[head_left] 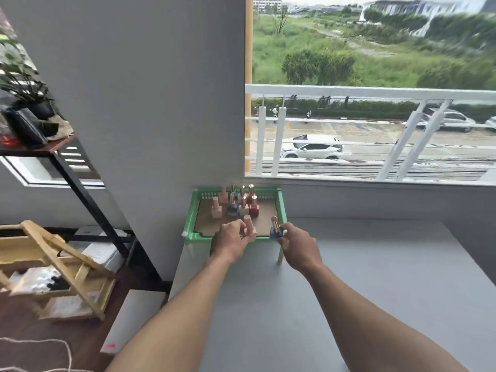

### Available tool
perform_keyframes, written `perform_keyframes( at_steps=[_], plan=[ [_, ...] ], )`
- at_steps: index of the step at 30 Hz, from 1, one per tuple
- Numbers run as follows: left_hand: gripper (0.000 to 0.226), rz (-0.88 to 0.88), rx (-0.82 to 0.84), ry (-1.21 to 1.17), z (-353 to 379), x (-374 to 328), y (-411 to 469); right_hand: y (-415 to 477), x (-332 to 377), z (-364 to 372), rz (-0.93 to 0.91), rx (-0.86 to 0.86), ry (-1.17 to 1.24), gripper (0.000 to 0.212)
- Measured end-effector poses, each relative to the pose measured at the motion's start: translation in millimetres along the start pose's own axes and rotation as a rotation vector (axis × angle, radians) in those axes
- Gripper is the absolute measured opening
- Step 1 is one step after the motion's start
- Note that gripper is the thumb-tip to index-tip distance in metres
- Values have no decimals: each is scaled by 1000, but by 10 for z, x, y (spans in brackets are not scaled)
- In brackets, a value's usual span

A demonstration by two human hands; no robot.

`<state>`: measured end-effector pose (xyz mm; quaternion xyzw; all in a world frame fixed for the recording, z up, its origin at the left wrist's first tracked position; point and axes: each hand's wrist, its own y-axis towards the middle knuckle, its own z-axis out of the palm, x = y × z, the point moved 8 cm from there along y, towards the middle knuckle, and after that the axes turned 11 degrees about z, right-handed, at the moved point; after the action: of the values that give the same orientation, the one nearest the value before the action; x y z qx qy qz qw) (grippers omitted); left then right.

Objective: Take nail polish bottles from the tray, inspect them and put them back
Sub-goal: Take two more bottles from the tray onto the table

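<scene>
A green plastic tray [280, 202] stands at the far left corner of the grey table, against the wall. Several nail polish bottles [243, 204] in pink, blue and red stand upright in its back half. My left hand [230, 241] grips a pink nail polish bottle [249, 228] with a pink cap at the tray's front edge. My right hand [298, 245] grips a blue nail polish bottle [276, 229] with a gold cap near the tray's front right corner. Both held bottles are upright.
The grey table [349, 277] stretches toward me and to the right. A grey wall rises behind the tray and a window sill runs along the right. A black metal shelf [80, 181] and a wooden rack [53, 269] stand on the floor to the left.
</scene>
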<state>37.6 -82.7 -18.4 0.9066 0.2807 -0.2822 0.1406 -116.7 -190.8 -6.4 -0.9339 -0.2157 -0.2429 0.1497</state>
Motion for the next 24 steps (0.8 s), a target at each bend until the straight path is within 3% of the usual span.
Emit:
perform_keyframes(
  at_steps=[12, 24],
  plan=[
    [30, 0, 88, -59, 531, -264, -782, -607, -869, -10, 115, 24, 13, 25],
    [17, -76, 252, -170, 1142, -118, -1618, -1203, -1573, 636, 231, 227, 128, 26]
  ],
)
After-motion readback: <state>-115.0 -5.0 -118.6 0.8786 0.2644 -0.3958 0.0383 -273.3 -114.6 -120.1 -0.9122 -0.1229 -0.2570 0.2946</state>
